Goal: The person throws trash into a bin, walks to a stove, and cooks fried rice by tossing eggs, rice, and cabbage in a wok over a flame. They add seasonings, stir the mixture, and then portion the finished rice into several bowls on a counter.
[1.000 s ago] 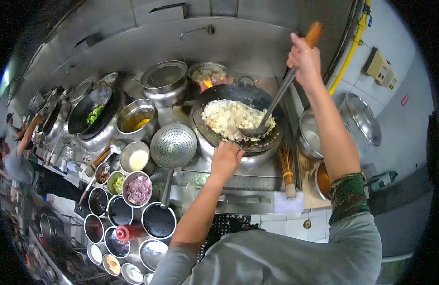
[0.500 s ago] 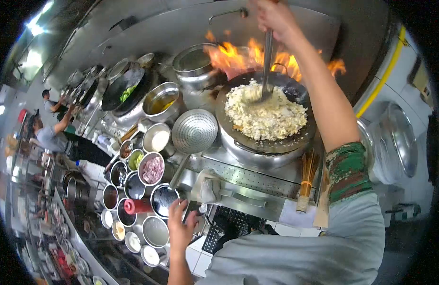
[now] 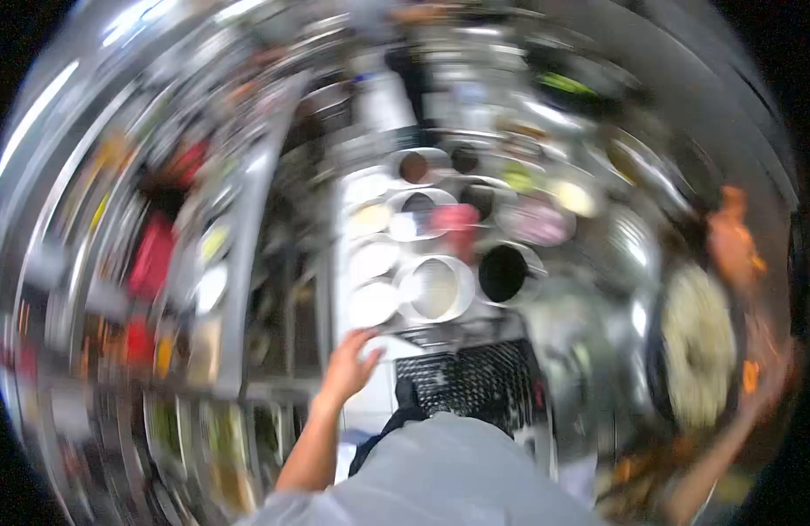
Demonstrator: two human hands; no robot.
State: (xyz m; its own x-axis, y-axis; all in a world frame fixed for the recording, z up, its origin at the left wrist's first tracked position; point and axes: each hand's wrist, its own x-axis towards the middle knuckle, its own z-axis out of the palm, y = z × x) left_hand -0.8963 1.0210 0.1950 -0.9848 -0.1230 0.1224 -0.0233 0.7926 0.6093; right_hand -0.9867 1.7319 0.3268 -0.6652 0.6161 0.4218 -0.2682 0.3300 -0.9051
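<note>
My left hand (image 3: 352, 361) hangs with its fingers stretched out, holding nothing, just in front of a white round container (image 3: 373, 302) near the trolley's edge. At the far right, my right hand (image 3: 770, 379) is smeared by motion beside the wok (image 3: 657, 368). What its fingers hold cannot be made out. Pale fried rice (image 3: 699, 342) fills the wok as a blurred heap, and orange flames (image 3: 738, 232) rise along its far side. The ladle seen earlier cannot be told apart in the blur.
Several ingredient pots stand ahead, including one with chopped pink onion (image 3: 541, 223) and a red bottle (image 3: 456, 223) among them. A black perforated mat (image 3: 466, 377) lies on the floor. On the left runs a steel counter (image 3: 256, 237). Another person's dark legs (image 3: 409, 83) show at the top.
My view has swung left, so the wok and my right hand now sit at the right edge. My left hand appears below the white containers. The whole picture is blurred.
</note>
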